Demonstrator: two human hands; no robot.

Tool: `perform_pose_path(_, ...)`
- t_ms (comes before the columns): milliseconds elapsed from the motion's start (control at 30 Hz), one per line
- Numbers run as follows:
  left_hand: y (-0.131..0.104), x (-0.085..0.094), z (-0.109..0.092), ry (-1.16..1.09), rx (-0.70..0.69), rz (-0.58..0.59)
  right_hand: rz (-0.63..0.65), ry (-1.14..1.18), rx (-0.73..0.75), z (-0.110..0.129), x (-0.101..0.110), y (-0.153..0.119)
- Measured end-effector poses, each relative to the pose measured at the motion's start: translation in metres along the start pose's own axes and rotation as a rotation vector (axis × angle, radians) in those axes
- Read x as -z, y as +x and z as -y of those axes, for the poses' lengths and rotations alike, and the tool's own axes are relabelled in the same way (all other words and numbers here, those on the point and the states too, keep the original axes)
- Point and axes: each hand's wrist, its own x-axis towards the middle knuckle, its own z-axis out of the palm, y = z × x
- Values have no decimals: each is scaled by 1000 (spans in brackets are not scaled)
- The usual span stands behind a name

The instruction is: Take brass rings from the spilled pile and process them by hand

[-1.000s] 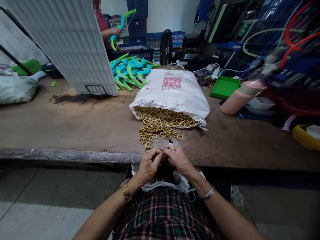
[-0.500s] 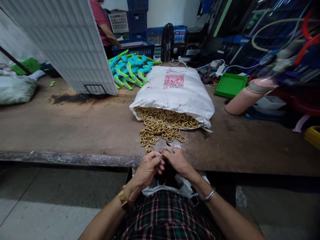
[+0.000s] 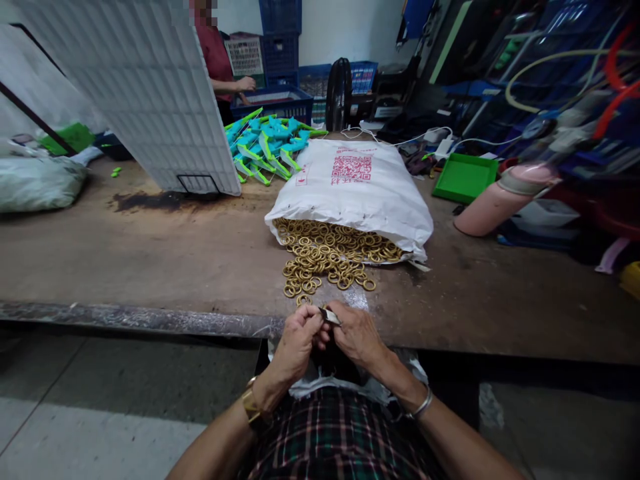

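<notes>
Close together at the table's front edge, my two hands work over my lap. My right hand (image 3: 356,333) is closed on a small knife (image 3: 331,317) with a pale body and a dark blade tip, which points at my left fingertips. Thumb and fingers of my left hand (image 3: 297,339) are pinched together; whatever they hold is hidden. Just beyond lie loose brass-coloured rings (image 3: 320,260), spilling out of the mouth of a white woven sack (image 3: 310,200) with red print.
Behind the sack lies a pile of turquoise and green plastic parts (image 3: 267,147). A white ribbed panel (image 3: 165,100) stands left. To the right are a green tray (image 3: 465,177) and a pink bottle (image 3: 500,203). Another person (image 3: 217,60) stands at the back by blue crates (image 3: 280,103).
The knife in my right hand has swung down and left, its tip now at my left fingers. The view has shifted slightly. The other person's hand has risen above the crate.
</notes>
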Motion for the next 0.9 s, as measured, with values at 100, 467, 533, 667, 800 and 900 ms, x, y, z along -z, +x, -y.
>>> perform_pose_path(100,0,0,2,26,-14,-7,14,-33,4,1,0,-1)
perform_pose_path(467,-1,5,6,75,-75,3,123,-158,-80,6,-4,1)
perform_pose_path(533,-3,6,4,20,-76,-3,140,-192,-90,10,-4,4)
perform_pose_path(667,-19,8,-2,-41,-91,60,132,-238,-147,11,-5,19)
perform_pose_path(800,-35,9,-3,-149,23,217,26,-281,-238,5,-7,39)
perform_pose_path(900,-32,12,2,-241,92,161,-25,-281,-275,3,-9,52)
